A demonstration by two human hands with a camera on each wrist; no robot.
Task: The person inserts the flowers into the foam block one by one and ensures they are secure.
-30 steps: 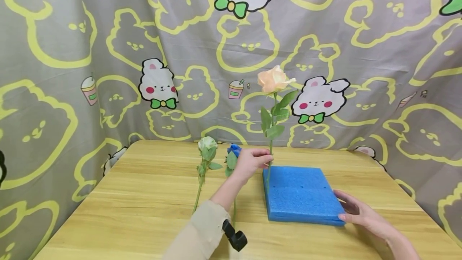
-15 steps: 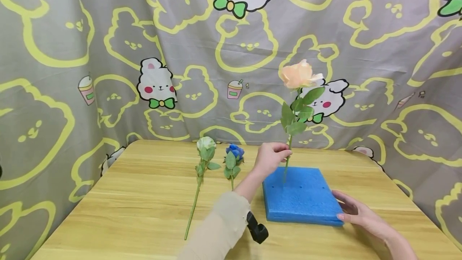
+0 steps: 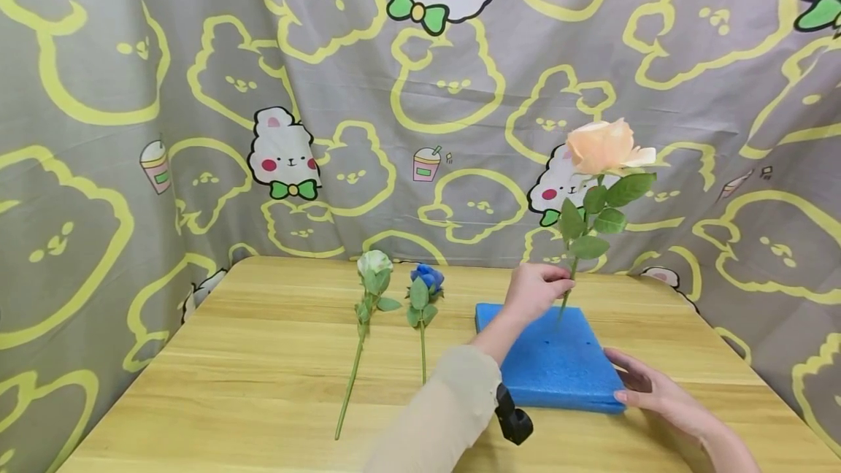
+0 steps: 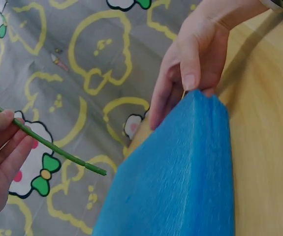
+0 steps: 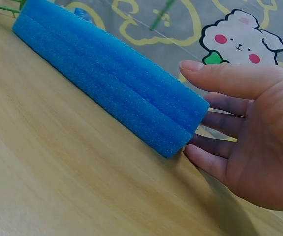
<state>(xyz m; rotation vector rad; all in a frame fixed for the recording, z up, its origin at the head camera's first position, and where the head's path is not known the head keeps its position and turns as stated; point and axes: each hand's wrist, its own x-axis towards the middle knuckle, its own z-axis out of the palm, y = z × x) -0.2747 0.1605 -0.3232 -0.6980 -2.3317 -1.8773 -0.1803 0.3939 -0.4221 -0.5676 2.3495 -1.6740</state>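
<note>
My left hand [image 3: 534, 292] pinches the green stem [image 4: 57, 149] of a peach rose [image 3: 604, 148] between thumb and fingers. The bloom stands high, leaning right, over the back of a blue foam block [image 3: 558, 379]. In the left wrist view the stem's cut lower end hangs free, apart from the foam. Small dark holes dot the block's top. My right hand [image 3: 660, 394] is at the block's right side, thumb by the near corner; in the right wrist view its fingers [image 5: 220, 123] reach past the block's end, lightly bent, their tips partly hidden.
On the wooden table [image 3: 263, 363], left of the block, lie a pale green-white rose [image 3: 375, 268] and a blue rose [image 3: 427, 279]. My left sleeve covers the blue rose's lower stem. A grey patterned curtain [image 3: 368, 93] hangs behind the table.
My left hand has carried the peach rose rightward, from the block's left edge to over its back right part. The blue rose is less covered. My right hand and the block stay put.
</note>
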